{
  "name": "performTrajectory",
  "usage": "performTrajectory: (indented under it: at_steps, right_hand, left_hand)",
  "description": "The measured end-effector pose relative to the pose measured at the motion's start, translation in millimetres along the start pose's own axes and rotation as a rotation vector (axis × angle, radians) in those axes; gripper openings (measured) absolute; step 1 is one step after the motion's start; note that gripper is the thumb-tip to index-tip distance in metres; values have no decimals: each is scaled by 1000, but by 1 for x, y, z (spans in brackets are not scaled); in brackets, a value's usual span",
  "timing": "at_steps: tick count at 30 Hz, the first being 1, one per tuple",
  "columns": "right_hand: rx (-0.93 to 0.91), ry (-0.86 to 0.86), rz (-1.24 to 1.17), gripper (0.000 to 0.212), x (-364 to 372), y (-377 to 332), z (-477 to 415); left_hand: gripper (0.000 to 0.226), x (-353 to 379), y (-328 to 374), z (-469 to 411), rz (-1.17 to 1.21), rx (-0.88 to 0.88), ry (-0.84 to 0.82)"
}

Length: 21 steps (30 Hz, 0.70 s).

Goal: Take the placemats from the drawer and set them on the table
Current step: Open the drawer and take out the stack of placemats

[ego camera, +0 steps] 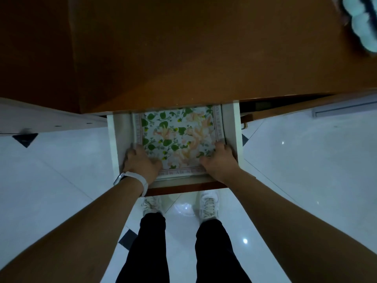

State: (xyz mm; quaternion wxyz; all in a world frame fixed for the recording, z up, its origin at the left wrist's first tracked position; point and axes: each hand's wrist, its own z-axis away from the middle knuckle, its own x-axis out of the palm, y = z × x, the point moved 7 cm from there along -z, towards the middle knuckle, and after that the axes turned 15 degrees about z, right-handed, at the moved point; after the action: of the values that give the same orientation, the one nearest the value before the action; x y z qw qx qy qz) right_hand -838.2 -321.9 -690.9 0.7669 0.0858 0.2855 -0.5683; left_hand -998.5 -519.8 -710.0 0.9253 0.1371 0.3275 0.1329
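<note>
A white drawer (234,127) stands pulled out from under the brown wooden table (183,48). Inside lies a stack of placemats (177,135) with a green leaf and peach flower print and a lettered border. My left hand (140,160), with a white watch at the wrist, grips the stack's near left corner, thumb on top. On the near right corner sits my right hand (219,159), its fingers curled around the edge. The far part of the placemats is hidden under the tabletop.
A pale blue-white bumpy object (361,23) lies at the table's far right corner. Glossy white floor tiles (306,160) spread on both sides. My legs and white shoes (208,207) stand just before the drawer front. A white cabinet edge (40,119) sits at left.
</note>
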Motion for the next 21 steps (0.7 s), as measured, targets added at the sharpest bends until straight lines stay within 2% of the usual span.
performTrajectory:
  at_steps: [8,17,21]
  right_hand:
    - [112,-59,-52,87,10,-3,-14]
    - [222,-113,9,97,21,-4,-39]
    - [238,-124,19,95,23,-6,-47]
  left_hand:
    - [74,-2,-2,-9,235,-114,50]
    - [96,10,-8,-33,243,-330,-44]
    - [111,18,-12,-35,231,-348,-2]
